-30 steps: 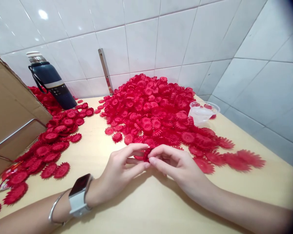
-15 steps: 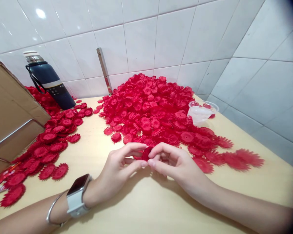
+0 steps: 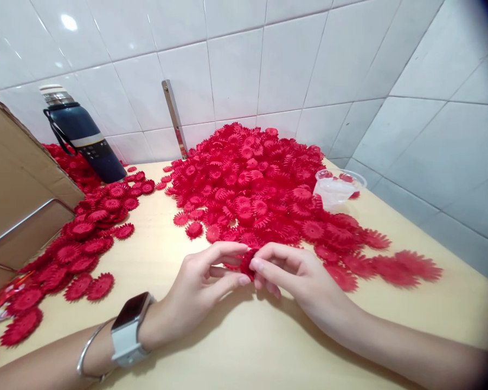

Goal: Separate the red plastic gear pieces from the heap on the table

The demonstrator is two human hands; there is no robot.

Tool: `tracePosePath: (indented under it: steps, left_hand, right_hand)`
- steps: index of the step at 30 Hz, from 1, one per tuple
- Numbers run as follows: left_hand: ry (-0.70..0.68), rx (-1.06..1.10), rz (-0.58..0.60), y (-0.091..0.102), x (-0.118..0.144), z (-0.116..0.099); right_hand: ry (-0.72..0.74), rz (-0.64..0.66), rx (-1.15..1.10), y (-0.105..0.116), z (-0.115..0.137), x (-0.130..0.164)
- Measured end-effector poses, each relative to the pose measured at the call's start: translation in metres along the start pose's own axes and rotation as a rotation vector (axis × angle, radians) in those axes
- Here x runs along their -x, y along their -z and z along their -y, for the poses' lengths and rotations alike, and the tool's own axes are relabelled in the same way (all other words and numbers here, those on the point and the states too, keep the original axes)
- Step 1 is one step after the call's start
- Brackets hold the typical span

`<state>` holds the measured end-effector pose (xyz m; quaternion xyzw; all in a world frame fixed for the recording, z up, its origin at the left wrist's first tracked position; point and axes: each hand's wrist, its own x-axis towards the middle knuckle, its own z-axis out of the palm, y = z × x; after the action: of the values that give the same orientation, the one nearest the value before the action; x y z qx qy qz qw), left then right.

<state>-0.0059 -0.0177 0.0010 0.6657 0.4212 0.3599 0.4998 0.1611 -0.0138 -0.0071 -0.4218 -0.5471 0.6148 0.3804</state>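
Between my two hands, just above the table, a small red fringed disc (image 3: 247, 261) stands on edge, like a fabric flower piece. The thumb and fingers of my left hand (image 3: 213, 276) pinch its left side. From the right, my right hand (image 3: 288, 268) grips it with thumb and forefinger, the other fingers curled beneath. Fingers cover much of the disc. A large heap of similar red discs (image 3: 248, 184) rises right behind my hands. On my left wrist are a smartwatch (image 3: 132, 311) with a pale strap and a silver bangle (image 3: 83, 352).
A dark blue bottle (image 3: 85, 138) stands at the back left among more red discs (image 3: 83, 244), beside a cardboard box (image 3: 20, 162). A clear plastic cup (image 3: 335, 189) is right of the heap. A metal strip (image 3: 173, 116) leans on the tiled wall (image 3: 236, 65).
My fingers have shifted slightly around the red disc, which now shows more upright between them. My right thumb sits a little higher and farther right. The surroundings look the same.
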Motion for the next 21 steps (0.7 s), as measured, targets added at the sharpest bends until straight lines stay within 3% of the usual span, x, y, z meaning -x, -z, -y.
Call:
tracePosePath:
  steps: [16, 21]
  left_hand:
    - [-0.012, -0.013, 0.003, -0.0015, 0.0007, -0.0004]
    - [-0.092, -0.16, -0.009, -0.0011, 0.0024, 0.0007]
  right_hand:
    - [-0.001, -0.004, -0.008, -0.0004, 0.0001, -0.001]
    - [0.003, -0.007, -0.003, -0.0002, -0.0001, -0.001]
